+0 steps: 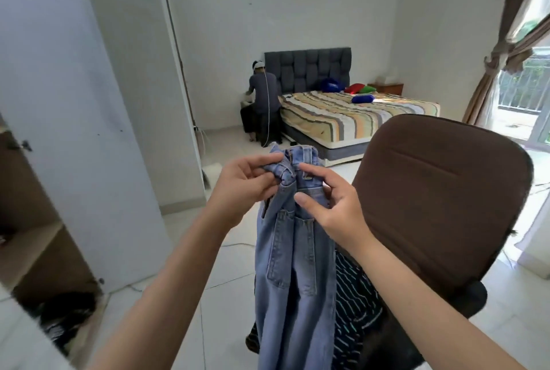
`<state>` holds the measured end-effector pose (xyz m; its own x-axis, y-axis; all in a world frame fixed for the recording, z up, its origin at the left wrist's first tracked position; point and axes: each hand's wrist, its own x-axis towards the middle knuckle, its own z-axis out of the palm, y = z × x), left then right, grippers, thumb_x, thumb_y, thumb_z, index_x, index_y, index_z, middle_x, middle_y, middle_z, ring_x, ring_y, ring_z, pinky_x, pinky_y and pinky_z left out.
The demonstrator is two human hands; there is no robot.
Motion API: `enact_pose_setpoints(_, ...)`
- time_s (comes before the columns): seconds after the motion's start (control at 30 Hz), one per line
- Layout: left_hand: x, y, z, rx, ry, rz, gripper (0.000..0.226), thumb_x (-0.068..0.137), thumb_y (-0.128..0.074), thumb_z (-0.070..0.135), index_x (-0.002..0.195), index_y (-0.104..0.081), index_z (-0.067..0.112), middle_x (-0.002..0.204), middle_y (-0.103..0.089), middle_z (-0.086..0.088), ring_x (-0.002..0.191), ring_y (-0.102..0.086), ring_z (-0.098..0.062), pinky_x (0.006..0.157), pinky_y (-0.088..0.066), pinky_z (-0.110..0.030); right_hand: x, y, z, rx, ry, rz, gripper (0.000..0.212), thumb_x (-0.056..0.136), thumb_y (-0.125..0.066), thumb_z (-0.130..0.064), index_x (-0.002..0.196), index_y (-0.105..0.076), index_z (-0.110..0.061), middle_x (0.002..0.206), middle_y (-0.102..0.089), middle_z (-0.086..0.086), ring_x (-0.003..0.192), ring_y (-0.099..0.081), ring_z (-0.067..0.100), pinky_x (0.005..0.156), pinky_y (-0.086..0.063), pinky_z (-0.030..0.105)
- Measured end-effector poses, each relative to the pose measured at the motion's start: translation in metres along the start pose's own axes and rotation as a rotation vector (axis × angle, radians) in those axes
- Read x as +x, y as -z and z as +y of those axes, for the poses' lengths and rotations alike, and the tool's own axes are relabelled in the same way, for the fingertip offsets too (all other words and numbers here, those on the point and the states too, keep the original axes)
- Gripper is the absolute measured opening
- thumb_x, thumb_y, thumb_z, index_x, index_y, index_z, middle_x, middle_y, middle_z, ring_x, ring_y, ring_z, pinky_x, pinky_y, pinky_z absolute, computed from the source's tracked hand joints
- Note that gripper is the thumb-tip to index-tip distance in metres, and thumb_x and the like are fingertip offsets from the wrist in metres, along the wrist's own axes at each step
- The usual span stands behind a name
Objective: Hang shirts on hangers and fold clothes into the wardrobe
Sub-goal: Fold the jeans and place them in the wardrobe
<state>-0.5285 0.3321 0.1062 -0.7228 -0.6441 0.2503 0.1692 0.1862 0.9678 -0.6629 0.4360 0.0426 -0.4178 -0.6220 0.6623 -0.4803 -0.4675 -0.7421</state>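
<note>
Head view: left hand (248, 183) pinches the jeans (293, 250) waistband bunched up, right hand (333, 203) pinching it too, legs dangling by the chair (446, 191) (folding stage, I'd guess), next up probably squaring the waistband.

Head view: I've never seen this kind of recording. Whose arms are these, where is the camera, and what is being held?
There is no machine here. The single picture comes from a wide-angle camera worn on a person's head, looking forward and down, so the two bare arms are the wearer's own. The left hand and the right hand each pinch the waistband of a pair of light blue denim jeans, which hangs down between them. Behind the jeans a dark striped garment lies on a brown padded office chair. The open white wardrobe stands at left. Further back, another person bends beside a striped bed.
</note>
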Motion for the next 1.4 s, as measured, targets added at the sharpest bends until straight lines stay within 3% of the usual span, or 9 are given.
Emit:
enact_pose_setpoints(0.13,0.003,0.01,0.018,0.143,-0.14,0.038,0.029,0.087,-0.055,-0.01,0.096,-0.069,0.015,0.071,-0.073,0.006,0.067,-0.07,-0.007,0.064,-0.057,-0.018,0.021,-0.011,-0.009,0.126,0.026,-0.04,0.045,0.078,-0.074,-0.005,0.119,-0.06,-0.017,0.114,-0.067,-0.009,0.101,-0.066,0.013,0.082,-0.053,0.023)
enact_pose_setpoints(0.3,0.01,0.013,0.039,0.315,-0.343,0.126,0.018,0.08,-0.067,-0.005,0.091,-0.071,0.008,0.077,-0.073,-0.011,0.07,-0.072,-0.021,0.072,-0.06,-0.03,0.043,-0.02,-0.017,0.208,0.081,-0.095,0.048,0.075,-0.075,-0.002,0.118,-0.06,-0.016,0.117,-0.064,0.004,0.103,-0.066,0.013,0.082,-0.053,0.021)
enact_pose_setpoints(0.5,0.017,0.016,0.047,0.48,-0.449,0.266,0.017,0.074,-0.077,0.004,0.089,-0.072,0.013,0.063,-0.067,-0.007,0.056,-0.065,-0.011,0.062,-0.056,-0.02,0.058,-0.03,-0.018,0.252,0.128,-0.096,0.047,0.08,-0.071,0.002,0.123,-0.057,-0.012,0.115,-0.067,0.005,0.105,-0.066,0.016,0.083,-0.054,0.025)
enact_pose_setpoints(0.73,0.014,0.02,0.025,0.418,-0.474,0.347,0.026,0.073,-0.077,0.003,0.091,-0.06,0.012,0.076,-0.067,-0.002,0.07,-0.066,-0.007,0.07,-0.052,-0.015,0.064,-0.038,-0.009,0.113,0.229,0.056,0.033,0.085,-0.058,0.009,0.081,-0.067,-0.023,0.078,-0.067,-0.002,0.066,-0.059,0.032,0.059,-0.049,0.041)
enact_pose_setpoints(0.87,0.004,0.024,0.006,0.437,-0.533,0.339,0.03,0.078,-0.072,0.002,0.097,-0.06,0.023,0.089,-0.066,0.0,0.08,-0.065,-0.01,0.074,-0.052,-0.017,0.066,-0.036,-0.01,0.09,0.228,0.061,0.029,0.087,-0.056,0.009,0.091,-0.072,-0.014,0.08,-0.071,-0.012,0.073,-0.067,0.015,0.065,-0.052,0.017)
enact_pose_setpoints(1.03,-0.009,0.045,-0.027,0.603,-0.508,0.537,0.028,0.073,-0.076,0.027,0.099,-0.067,0.027,0.109,-0.045,0.003,0.105,-0.047,0.0,0.089,-0.038,-0.012,0.07,-0.034,-0.02,0.153,0.191,0.05,0.031,0.09,-0.054,0.009,0.101,-0.07,-0.015,0.094,-0.072,-0.017,0.083,-0.067,0.004,0.075,-0.052,0.013)
enact_pose_setpoints(1.17,-0.019,0.069,-0.031,0.171,-0.28,0.362,0.047,0.063,-0.076,0.039,0.109,-0.066,0.035,0.135,-0.046,-0.002,0.135,-0.037,-0.015,0.106,-0.036,-0.032,0.08,-0.026,-0.028,0.251,0.147,0.059,0.039,0.09,-0.054,0.008,0.095,-0.073,-0.026,0.092,-0.074,-0.016,0.082,-0.066,0.011,0.078,-0.054,0.022)
enact_pose_setpoints(1.27,-0.017,0.081,-0.027,-0.268,-0.182,0.087,0.053,0.054,-0.087,0.024,0.105,-0.07,0.023,0.113,-0.068,-0.007,0.109,-0.062,-0.024,0.086,-0.053,-0.032,0.09,-0.02,-0.035,0.346,0.091,0.027,0.046,0.091,-0.052,0.009,0.088,-0.077,-0.029,0.09,-0.075,-0.009,0.086,-0.068,0.01,0.082,-0.056,0.027)
enact_pose_setpoints(1.4,-0.009,0.079,-0.014,-0.333,-0.16,0.079,0.056,0.034,-0.096,0.026,0.086,-0.076,0.023,0.088,-0.074,-0.004,0.08,-0.071,-0.018,0.067,-0.057,-0.028,0.1,-0.012,-0.041,0.404,0.044,-0.009,0.047,0.091,-0.049,0.01,0.083,-0.078,-0.027,0.084,-0.075,-0.007,0.079,-0.068,0.009,0.075,-0.056,0.023)
